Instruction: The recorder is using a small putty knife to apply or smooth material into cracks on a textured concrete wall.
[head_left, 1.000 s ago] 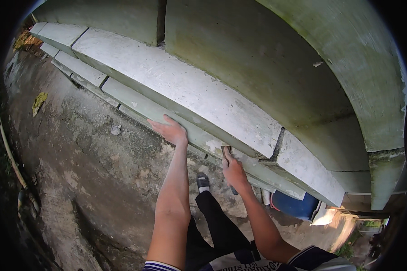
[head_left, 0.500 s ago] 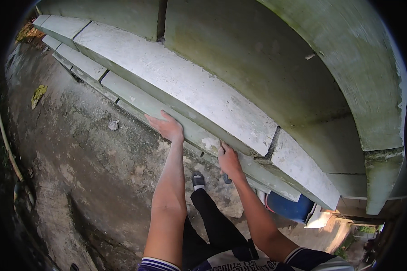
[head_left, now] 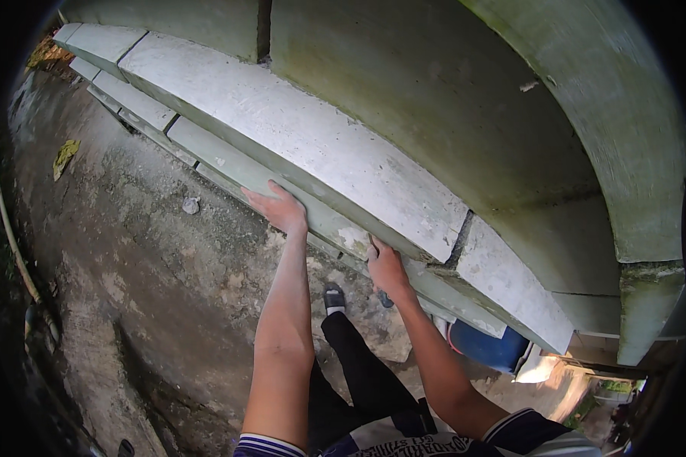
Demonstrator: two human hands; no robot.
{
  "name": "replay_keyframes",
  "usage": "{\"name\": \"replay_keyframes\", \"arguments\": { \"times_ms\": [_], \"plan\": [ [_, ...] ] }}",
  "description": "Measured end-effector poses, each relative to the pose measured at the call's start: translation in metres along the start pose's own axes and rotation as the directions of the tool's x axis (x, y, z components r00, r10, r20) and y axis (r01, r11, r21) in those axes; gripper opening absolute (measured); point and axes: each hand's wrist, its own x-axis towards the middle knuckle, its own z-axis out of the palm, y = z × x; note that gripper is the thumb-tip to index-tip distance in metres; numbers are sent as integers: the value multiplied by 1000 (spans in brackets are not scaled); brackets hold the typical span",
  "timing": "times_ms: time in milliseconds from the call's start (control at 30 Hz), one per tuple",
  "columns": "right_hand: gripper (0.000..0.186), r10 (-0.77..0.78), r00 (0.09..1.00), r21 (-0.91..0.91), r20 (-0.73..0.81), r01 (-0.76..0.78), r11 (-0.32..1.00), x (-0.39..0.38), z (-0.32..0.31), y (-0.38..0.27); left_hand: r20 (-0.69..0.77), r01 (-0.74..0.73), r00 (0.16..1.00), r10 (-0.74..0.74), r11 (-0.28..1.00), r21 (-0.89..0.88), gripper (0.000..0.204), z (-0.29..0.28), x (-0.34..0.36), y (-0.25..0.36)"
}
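Note:
My left hand (head_left: 284, 211) lies against the lower pale green ledge (head_left: 229, 165), fingers stretched out and thumb apart, holding nothing. To its right, my right hand (head_left: 388, 272) is closed around a dark-handled hand tool (head_left: 386, 299) at the same ledge. The handle's end shows below my fist and a thin dark part shows above it; the rest is hidden, so its exact kind is unclear. A worn whitish patch (head_left: 352, 240) marks the ledge between my hands. Just above them juts a wider block ledge (head_left: 297, 141) with a chalky white top and dark joints.
Greenish wall panels (head_left: 427, 91) and a curved rim (head_left: 587, 99) rise beyond the ledges. Below is rough, stained concrete ground (head_left: 168, 282), with a small pale lump (head_left: 190, 205) and a yellowish scrap (head_left: 65, 158). A blue drum (head_left: 486, 346) stands under the ledge at right.
The view has shifted very slightly. Both hands stay at nearly the same spots on the ledge, and the right still grips the tool, a little more of my fist tilted over it.

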Motion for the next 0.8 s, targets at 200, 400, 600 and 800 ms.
{"name": "replay_keyframes", "arguments": {
  "times_ms": [200, 400, 600, 800],
  "plan": [
    [47, 6, 997, 62, 74, -11, 998, -37, 10, -7, 1, 28, 1000, -28, 999, -32, 68, -8, 6, -4],
    [51, -14, 1000, 76, 19, 13, 997, 13, 4, 12, -27, -28, 999, 29, 999, 30, 68, 6, 2, -7],
    [50, -16, 998, 21, 65, 15, 1000, -33, -3, 4, -3, 35, 999, -35, 998, 45, 68, -2, 1, -2],
    [49, -80, 992, -25, 101, 83, 996, -17, -11, 14, 8, 34, 999, -34, 999, -19, 69, -5, -1, 0]
  ]
}}
